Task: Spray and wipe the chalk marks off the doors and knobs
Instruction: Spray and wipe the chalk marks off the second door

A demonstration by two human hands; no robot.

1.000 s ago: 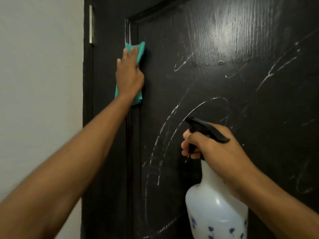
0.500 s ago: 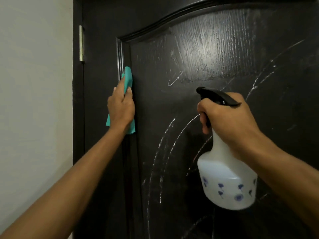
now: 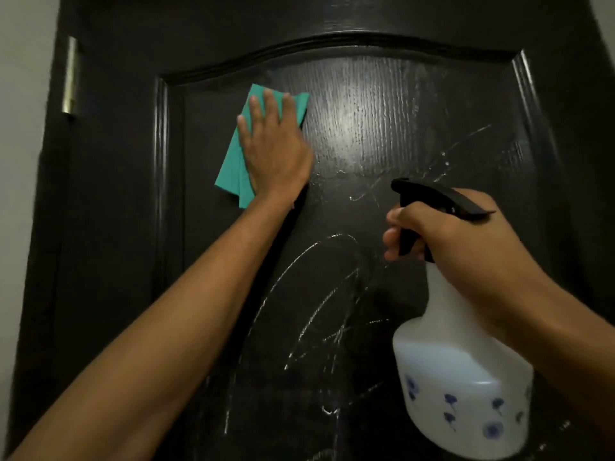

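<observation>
A black panelled door [image 3: 382,94] fills the view, its arched panel glossy and wet near the top. White chalk marks [image 3: 319,294] loop across the panel's middle and lower part, with fainter strokes at the upper right. My left hand [image 3: 273,148] presses a folded teal cloth [image 3: 233,168] flat against the upper left of the panel, fingers straight. My right hand [image 3: 466,244] grips the neck of a white spray bottle [image 3: 459,377] with blue flower prints, fingers on the black trigger, nozzle pointing left along the door.
A metal hinge [image 3: 70,78] sits on the door's left edge beside a pale wall [image 3: 20,94]. No knob is in view.
My left hand has slid the cloth from the panel's left moulding rightwards and up onto the panel. The view has shifted right and up. My right hand still holds the bottle.
</observation>
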